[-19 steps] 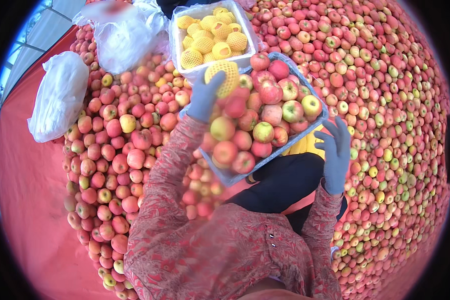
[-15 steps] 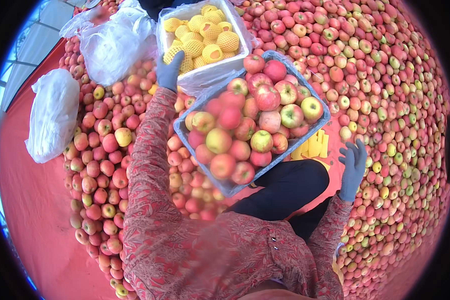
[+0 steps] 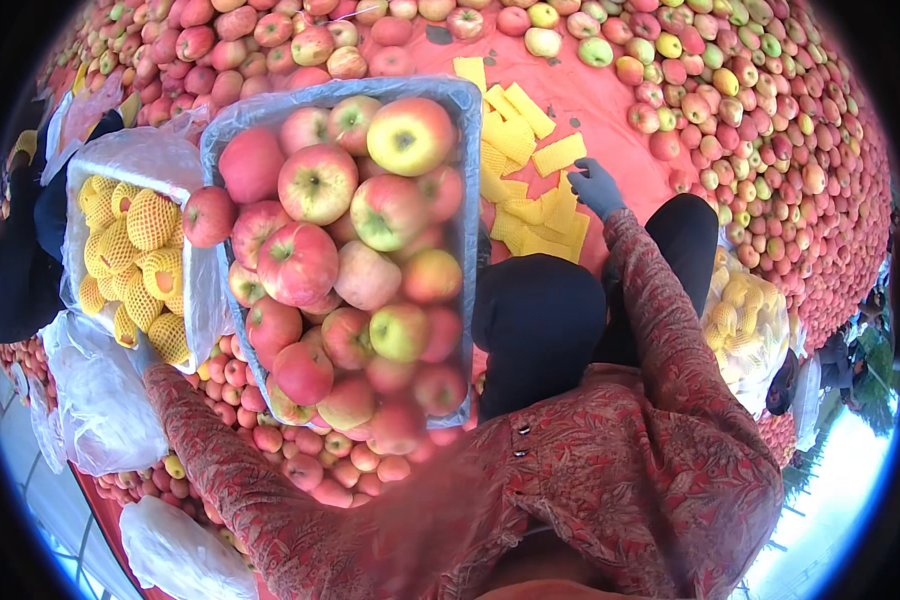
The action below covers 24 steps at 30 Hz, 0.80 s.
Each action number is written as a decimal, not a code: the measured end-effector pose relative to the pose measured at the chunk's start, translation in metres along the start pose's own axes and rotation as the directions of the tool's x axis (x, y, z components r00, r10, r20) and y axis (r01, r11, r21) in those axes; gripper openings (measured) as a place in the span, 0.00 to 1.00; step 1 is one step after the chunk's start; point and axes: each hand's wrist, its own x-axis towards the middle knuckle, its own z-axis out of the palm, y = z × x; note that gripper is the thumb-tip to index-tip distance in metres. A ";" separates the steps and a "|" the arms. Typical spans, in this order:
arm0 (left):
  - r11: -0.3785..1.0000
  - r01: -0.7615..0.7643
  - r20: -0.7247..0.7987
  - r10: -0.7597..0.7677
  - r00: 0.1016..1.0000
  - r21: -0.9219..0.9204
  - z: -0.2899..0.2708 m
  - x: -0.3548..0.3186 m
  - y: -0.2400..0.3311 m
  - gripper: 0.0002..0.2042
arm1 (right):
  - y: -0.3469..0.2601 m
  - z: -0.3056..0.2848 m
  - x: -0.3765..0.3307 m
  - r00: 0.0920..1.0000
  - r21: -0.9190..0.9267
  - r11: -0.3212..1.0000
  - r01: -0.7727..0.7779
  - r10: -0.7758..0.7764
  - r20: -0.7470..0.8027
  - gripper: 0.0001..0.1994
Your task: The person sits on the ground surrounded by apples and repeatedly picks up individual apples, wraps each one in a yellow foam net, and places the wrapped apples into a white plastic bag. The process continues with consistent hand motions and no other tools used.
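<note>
My right hand (image 3: 597,188), in a grey glove, reaches beside several flat yellow foam net sleeves (image 3: 540,215) lying on the red ground sheet. Its fingers are apart, and nothing shows in them. At the near edge of a white foam box (image 3: 198,290) is my left hand (image 3: 146,352), also gloved. Its fingers are mostly hidden by the box corner and plastic. Inside that box sit several apples in yellow foam nets (image 3: 152,220). Between my arms stands a blue-grey crate (image 3: 467,130), lined with clear plastic and heaped with bare red and yellow-green apples (image 3: 317,185).
Loose apples (image 3: 760,150) spread widely at the far right, along the back and under the crate. White plastic bags (image 3: 105,400) lie at the left. A clear bag of yellow foam nets (image 3: 745,320) is behind my right arm. Dark clothing of another person (image 3: 15,260) shows far left.
The view has swung to the right. My right hand has gone from open air near the apple pile to the flat foam nets. My left hand remains by the white box.
</note>
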 end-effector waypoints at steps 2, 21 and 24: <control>0.988 0.111 0.058 -0.118 0.991 0.110 0.014 -0.024 0.017 0.35 | 0.004 0.007 0.024 0.996 -0.123 0.992 0.039 -0.048 -0.075 0.24; 0.305 -0.752 0.431 0.902 0.030 -0.585 0.012 -0.553 0.451 0.15 | -0.062 -0.055 -0.010 0.860 0.340 0.822 0.456 -0.505 0.067 0.14; 0.218 -0.737 0.375 0.926 -0.052 -0.640 0.037 -0.609 0.479 0.20 | -0.116 -0.106 -0.105 0.748 0.324 0.734 0.597 -0.655 0.106 0.12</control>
